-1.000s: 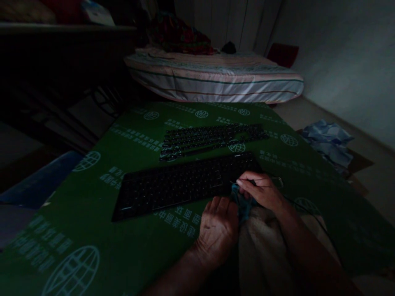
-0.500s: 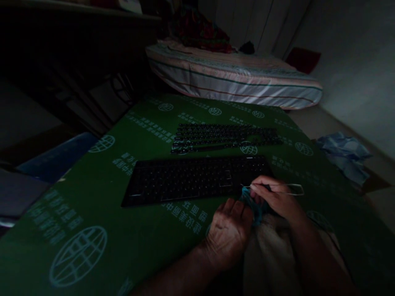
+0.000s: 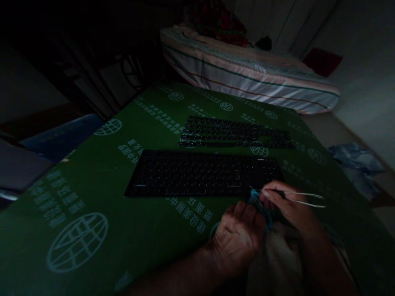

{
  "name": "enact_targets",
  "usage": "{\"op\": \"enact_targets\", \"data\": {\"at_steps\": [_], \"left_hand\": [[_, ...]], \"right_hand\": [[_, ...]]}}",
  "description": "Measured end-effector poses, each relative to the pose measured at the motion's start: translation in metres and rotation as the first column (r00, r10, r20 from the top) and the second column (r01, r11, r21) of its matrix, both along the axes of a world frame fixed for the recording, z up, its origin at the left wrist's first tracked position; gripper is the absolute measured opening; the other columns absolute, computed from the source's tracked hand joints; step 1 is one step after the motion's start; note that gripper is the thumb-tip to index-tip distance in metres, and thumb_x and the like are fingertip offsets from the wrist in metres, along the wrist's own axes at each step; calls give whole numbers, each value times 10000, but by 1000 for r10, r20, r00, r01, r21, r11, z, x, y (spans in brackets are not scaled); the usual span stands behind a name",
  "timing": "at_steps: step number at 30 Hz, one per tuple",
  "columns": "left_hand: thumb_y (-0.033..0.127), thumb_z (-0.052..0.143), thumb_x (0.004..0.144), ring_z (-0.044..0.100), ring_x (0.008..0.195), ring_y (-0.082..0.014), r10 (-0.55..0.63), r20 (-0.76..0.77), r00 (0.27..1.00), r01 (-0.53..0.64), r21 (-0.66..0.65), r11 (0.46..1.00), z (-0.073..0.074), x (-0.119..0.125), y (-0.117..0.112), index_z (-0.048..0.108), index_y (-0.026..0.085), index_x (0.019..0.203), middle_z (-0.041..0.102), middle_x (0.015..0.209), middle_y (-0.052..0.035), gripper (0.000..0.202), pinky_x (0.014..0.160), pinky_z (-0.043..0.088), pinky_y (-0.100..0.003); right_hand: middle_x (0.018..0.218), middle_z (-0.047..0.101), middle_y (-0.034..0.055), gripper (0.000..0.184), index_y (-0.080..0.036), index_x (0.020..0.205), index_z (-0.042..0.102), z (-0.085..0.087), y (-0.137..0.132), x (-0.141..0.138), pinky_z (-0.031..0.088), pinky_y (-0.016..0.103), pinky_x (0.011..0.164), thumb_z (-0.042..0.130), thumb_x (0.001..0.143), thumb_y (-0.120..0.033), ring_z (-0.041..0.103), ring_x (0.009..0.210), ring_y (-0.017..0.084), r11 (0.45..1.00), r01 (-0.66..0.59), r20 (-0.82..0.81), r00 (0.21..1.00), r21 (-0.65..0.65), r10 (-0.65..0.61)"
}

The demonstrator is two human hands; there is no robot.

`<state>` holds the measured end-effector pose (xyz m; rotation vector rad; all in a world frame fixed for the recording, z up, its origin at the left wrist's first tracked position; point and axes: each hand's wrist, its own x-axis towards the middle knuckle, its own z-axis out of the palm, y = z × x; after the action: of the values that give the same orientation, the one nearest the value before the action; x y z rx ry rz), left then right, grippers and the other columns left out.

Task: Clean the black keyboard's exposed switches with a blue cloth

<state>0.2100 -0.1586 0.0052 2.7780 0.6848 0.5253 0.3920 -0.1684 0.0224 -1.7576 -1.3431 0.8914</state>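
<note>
My left hand is closed, its fingers curled against a crumpled blue cloth in front of my lap. In my right hand is a thin wire keycap puller; its two prongs stick out to the right, and a fine tip shows at the left by the cloth. Thumb and fingers pinch it where the cloth begins. Just beyond both hands lies a black keyboard with its keycaps off. The removed black keycaps lie in rows behind it.
A green printed sheet covers the table. Past its far edge stands a bed with a striped sheet. Bluish fabric lies on the floor at the right, and a blue surface shows at the left. The room is dim.
The camera view has shifted, so the table and keyboard appear moved. The puller has turned in my right hand, its two prongs now showing spread apart. Both hands stay together at the blue cloth.
</note>
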Motion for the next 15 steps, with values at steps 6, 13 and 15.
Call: {"op": "enact_targets", "data": {"at_steps": [6,13,15], "left_hand": [[180,491,866,533,820,-220,-19,-12,1000,19,-17,1000,3,1,1,505,152,907,576,910,-80,52,674,478,-345],[158,471,867,525,838,-218,-14,92,996,23,-97,995,4,1,-4,528,158,935,572,947,-63,88,711,496,-358],[166,462,877,526,864,-220,19,144,989,2,-145,989,6,1,-5,540,168,988,575,1028,-63,135,758,503,-379]], "right_hand": [[619,627,12,177,-217,706,643,0,-2,2,451,246,503,569,789,-355,562,556,144,1000,6,14,1000,-18,-6],[615,646,29,169,-213,746,611,-5,-5,8,445,270,453,593,797,-373,559,487,148,991,81,-209,976,107,-57],[600,645,27,167,-223,741,595,-6,-6,8,438,281,431,597,790,-382,552,457,152,981,118,-280,957,153,-71]]}}
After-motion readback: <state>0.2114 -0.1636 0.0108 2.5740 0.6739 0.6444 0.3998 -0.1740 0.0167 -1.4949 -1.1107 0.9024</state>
